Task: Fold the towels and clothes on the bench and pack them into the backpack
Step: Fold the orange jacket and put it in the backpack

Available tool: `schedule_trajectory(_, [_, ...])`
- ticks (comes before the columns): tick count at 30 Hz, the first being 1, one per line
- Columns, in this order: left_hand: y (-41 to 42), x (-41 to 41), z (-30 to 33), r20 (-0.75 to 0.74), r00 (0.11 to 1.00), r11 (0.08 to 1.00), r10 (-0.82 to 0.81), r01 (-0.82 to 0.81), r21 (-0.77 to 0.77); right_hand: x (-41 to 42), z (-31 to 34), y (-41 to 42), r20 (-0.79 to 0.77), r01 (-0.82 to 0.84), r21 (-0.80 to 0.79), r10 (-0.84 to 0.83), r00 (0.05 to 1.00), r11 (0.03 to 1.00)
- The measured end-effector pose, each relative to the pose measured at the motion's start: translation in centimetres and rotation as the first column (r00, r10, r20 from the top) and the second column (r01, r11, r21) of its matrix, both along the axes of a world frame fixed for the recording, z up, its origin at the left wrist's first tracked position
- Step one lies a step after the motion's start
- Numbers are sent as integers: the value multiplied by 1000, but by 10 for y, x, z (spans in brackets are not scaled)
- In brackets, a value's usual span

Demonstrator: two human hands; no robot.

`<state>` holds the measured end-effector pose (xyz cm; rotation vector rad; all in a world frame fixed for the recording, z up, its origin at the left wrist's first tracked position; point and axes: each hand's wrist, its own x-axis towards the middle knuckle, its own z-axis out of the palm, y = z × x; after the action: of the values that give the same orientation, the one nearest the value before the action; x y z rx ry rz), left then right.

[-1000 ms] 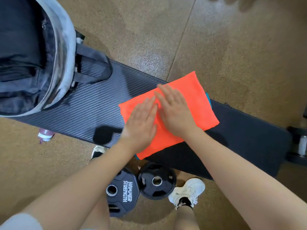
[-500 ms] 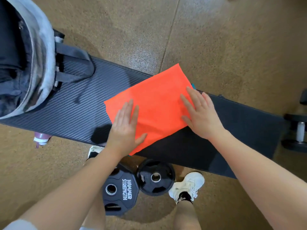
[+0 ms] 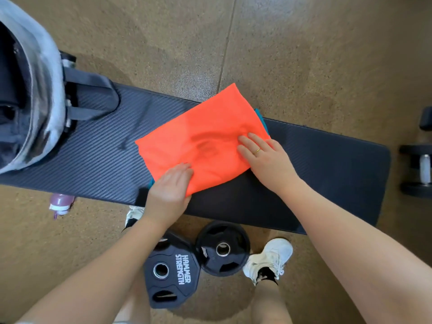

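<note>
A folded orange cloth [image 3: 205,136] lies across the black bench [image 3: 93,157], with a teal cloth [image 3: 261,118] peeking out beneath it. My left hand [image 3: 170,188] grips the cloth's near left corner, fingers curled on top and thumb hidden below. My right hand [image 3: 265,157] grips the right edge, its bent fingers bunching the fabric into wrinkles. The open grey and black backpack [image 3: 50,90] stands on the bench's left end, apart from both hands.
Two black weight plates [image 3: 173,272] [image 3: 222,249] lie on the floor by my white shoes [image 3: 268,258]. A pink bottle [image 3: 61,203] lies under the bench's left part. A dumbbell [image 3: 420,170] sits at the right edge.
Both hands went from pressing flat at the cloth's middle to its outer sides. Now their fingers are curled on the near left corner and the right edge, wrinkling the fabric.
</note>
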<state>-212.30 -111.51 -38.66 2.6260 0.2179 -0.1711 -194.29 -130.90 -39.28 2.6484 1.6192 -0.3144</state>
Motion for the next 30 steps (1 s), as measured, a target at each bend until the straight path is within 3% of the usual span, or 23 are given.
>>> schedule_trajectory(3, [14, 10, 21, -60, 996, 996, 68, -71, -49, -3, 14, 14, -71, 154, -14, -155, 985, 988])
schedule_trajectory(7, [30, 24, 63, -223, 957, 970, 187, -216, -114, -2, 54, 14, -392, 296, -142, -329, 859, 944])
schedule_trajectory(11, [34, 29, 110, -372, 926, 900, -65, -106, -423, -9, 112, -18, -701, 335, -310, -452, 552, 890])
schedule_trajectory(14, [28, 27, 137, -502, 840, 802, -205, -150, -578, -11, 146, -36, -796, 340, -425, -525, 301, 839])
schedule_trajectory(16, [23, 25, 142, -570, 786, 731, -240, -240, -639, -11, 156, -46, -797, 362, -476, -567, 206, 801])
schedule_trajectory(18, [19, 27, 135, -644, 728, 709, -234, -325, -626, -11, 149, -51, -764, 398, -496, -606, 222, 772])
schedule_trajectory(24, [19, 68, 77, -711, 674, 772, -198, -340, -537, 5, 88, -38, -586, 539, -421, -672, 453, 730])
schedule_trajectory(26, [22, 89, 63, -671, 733, 841, -117, -286, -459, 20, 73, -33, -547, 620, -341, -686, 480, 706])
schedule_trajectory(28, [29, 107, 53, -529, 848, 960, -15, -136, -245, 33, 63, -30, -513, 726, -259, -727, 456, 638])
schedule_trajectory(30, [34, 118, 48, -402, 908, 988, 121, -151, -44, 40, 56, -28, -490, 836, -141, -771, 407, 530])
